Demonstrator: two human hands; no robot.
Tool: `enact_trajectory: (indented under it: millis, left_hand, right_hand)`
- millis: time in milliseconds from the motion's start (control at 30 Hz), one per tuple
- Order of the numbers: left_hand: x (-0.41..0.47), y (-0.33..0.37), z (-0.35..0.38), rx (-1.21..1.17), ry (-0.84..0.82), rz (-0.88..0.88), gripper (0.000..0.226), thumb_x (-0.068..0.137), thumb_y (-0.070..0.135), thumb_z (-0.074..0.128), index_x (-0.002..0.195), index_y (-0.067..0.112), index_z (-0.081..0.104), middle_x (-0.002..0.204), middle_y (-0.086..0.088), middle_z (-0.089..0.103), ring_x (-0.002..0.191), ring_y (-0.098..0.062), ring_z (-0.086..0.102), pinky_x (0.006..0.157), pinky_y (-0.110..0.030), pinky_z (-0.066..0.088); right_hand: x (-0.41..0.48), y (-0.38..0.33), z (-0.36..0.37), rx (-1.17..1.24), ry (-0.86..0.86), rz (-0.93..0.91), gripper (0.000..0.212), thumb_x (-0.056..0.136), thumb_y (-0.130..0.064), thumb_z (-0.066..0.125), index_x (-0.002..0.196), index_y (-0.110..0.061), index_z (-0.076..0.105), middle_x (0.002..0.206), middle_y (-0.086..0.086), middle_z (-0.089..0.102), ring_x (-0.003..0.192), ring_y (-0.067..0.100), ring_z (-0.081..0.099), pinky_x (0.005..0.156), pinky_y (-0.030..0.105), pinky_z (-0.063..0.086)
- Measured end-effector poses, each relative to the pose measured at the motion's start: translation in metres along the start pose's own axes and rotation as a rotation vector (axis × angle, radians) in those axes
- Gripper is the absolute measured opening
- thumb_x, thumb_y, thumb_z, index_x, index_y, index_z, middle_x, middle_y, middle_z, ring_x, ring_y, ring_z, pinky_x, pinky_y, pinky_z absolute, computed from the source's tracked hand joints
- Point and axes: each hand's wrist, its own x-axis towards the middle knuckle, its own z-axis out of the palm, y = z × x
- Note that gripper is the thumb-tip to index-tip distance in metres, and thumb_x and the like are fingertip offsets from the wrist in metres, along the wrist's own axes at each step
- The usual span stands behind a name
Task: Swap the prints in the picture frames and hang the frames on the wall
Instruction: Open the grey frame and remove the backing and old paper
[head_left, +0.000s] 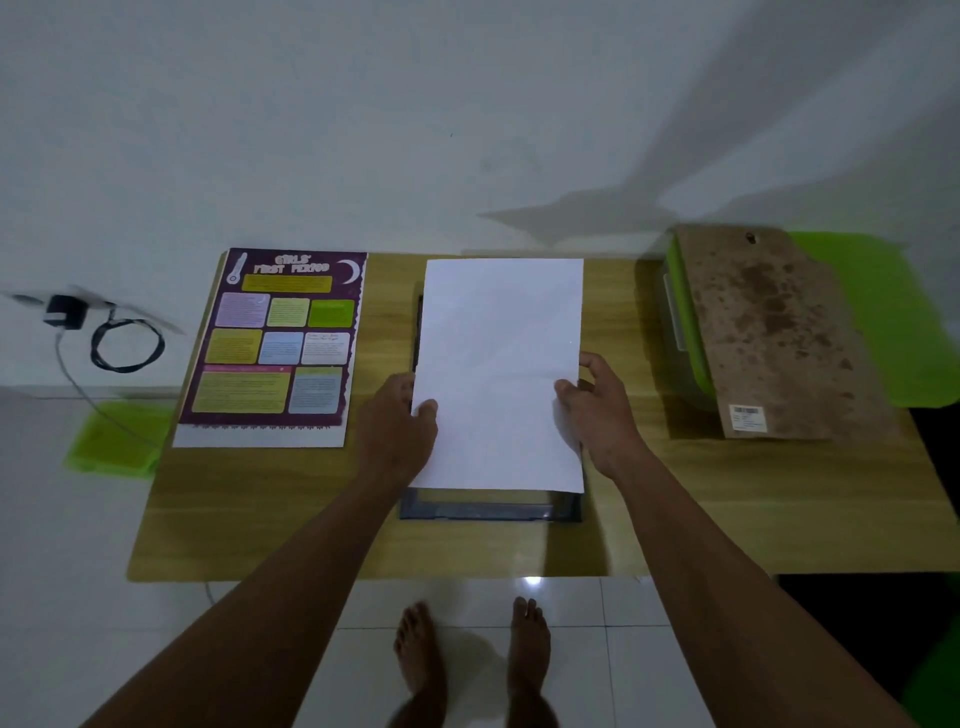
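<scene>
A white sheet (501, 364), blank side up, is held over a dark picture frame (488, 512) that lies flat on the wooden table (270, 514). My left hand (400, 423) pinches the sheet's left edge and my right hand (602, 410) grips its right edge. Only the frame's near rail and a strip of its left side show below the sheet. A purple poster print (275, 343) with coloured boxes lies flat at the table's left. A stained brown backing board (774, 332) with a hanger hole and a barcode label rests at the right, on top of a green-edged frame (685, 332).
A white wall rises behind the table. A black charger with a coiled cable (124, 345) hangs at the left wall. A green plastic tray (117, 436) lies on the floor at the left, and a green surface (893, 312) sits at the far right. Bare feet stand on white tiles below.
</scene>
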Motion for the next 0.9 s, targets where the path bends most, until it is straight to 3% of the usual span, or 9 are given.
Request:
enact_trajectory:
  millis: [133,267,400,533,600,667,700,800,900]
  left_hand:
    - [0.006,0.011,-0.020,-0.321,-0.046,-0.054,0.033,0.086,0.010,0.067,0.117,0.017,0.058,0.105,0.002,0.069,0.094,-0.012,0.067,0.073,-0.023,0.052]
    - [0.001,0.028,-0.043,-0.306,0.047,0.097,0.031,0.085,0.012,0.067,0.115,0.023,0.063,0.104,0.002,0.072,0.092,-0.006,0.068,0.077,-0.034,0.059]
    - [-0.015,0.055,-0.059,-0.241,0.224,0.324,0.029,0.088,0.012,0.066,0.117,0.014,0.065,0.108,0.002,0.072,0.091,-0.007,0.068,0.074,-0.025,0.058]
    - [-0.036,0.084,-0.066,-0.264,0.179,0.486,0.027,0.092,0.010,0.062,0.118,0.016,0.067,0.105,0.012,0.068,0.090,-0.006,0.067,0.077,-0.021,0.056]
    - [-0.045,0.091,-0.067,-0.236,0.145,0.531,0.028,0.093,0.009,0.059,0.119,0.016,0.067,0.108,0.004,0.071,0.090,-0.002,0.066,0.078,-0.013,0.054]
    - [-0.053,0.096,-0.068,-0.251,0.099,0.517,0.027,0.094,0.015,0.061,0.119,0.017,0.067,0.111,0.001,0.071,0.091,0.003,0.063,0.080,-0.011,0.053]
    - [-0.056,0.096,-0.068,-0.252,0.072,0.512,0.027,0.093,0.025,0.063,0.119,0.019,0.067,0.112,0.003,0.070,0.093,0.004,0.063,0.080,-0.014,0.054]
    - [-0.059,0.094,-0.068,-0.182,0.027,0.448,0.050,0.088,0.063,0.052,0.121,0.028,0.065,0.116,0.012,0.068,0.097,0.004,0.063,0.078,-0.020,0.052]
    - [-0.047,0.092,-0.074,-0.254,0.088,0.266,0.046,0.091,0.055,0.053,0.130,0.031,0.055,0.126,0.015,0.057,0.101,0.009,0.053,0.081,-0.014,0.044]
  right_hand:
    - [-0.003,-0.010,-0.005,0.010,0.008,0.020,0.030,0.094,-0.013,0.062,0.122,-0.022,0.058,0.102,-0.012,0.067,0.097,0.012,0.064,0.085,0.032,0.053]
    - [-0.014,-0.033,0.001,-0.164,0.091,-0.074,0.047,0.092,-0.021,0.066,0.136,-0.018,0.050,0.102,-0.008,0.065,0.093,0.014,0.063,0.073,0.026,0.048]
    - [-0.029,-0.075,0.020,-0.299,0.074,-0.283,0.055,0.094,-0.048,0.060,0.141,-0.022,0.048,0.140,0.000,0.053,0.126,0.015,0.050,0.101,0.030,0.042]
    - [-0.054,-0.135,0.036,-0.230,-0.003,-0.291,0.073,0.083,-0.074,0.054,0.135,-0.023,0.052,0.129,0.001,0.062,0.116,0.015,0.059,0.099,0.037,0.048]
    - [-0.062,-0.148,0.038,-0.254,0.007,-0.293,0.061,0.084,-0.062,0.062,0.129,-0.021,0.054,0.115,-0.001,0.065,0.105,0.016,0.063,0.091,0.036,0.051]
    - [-0.067,-0.151,0.035,-0.265,0.063,-0.325,0.025,0.089,-0.028,0.060,0.112,-0.018,0.057,0.097,-0.002,0.064,0.091,0.020,0.065,0.078,0.038,0.055]
    - [-0.069,-0.151,0.032,-0.254,0.090,-0.337,0.018,0.088,-0.016,0.054,0.106,-0.017,0.056,0.093,-0.003,0.062,0.088,0.022,0.064,0.075,0.039,0.057]
    - [-0.075,-0.150,0.020,-0.212,0.144,-0.325,0.034,0.087,-0.005,0.045,0.116,-0.016,0.056,0.104,-0.002,0.059,0.096,0.020,0.059,0.077,0.034,0.053]
    - [-0.076,-0.144,-0.001,-0.062,0.073,-0.271,0.042,0.085,-0.004,0.046,0.122,-0.020,0.056,0.110,-0.004,0.064,0.100,0.019,0.063,0.076,0.032,0.053]
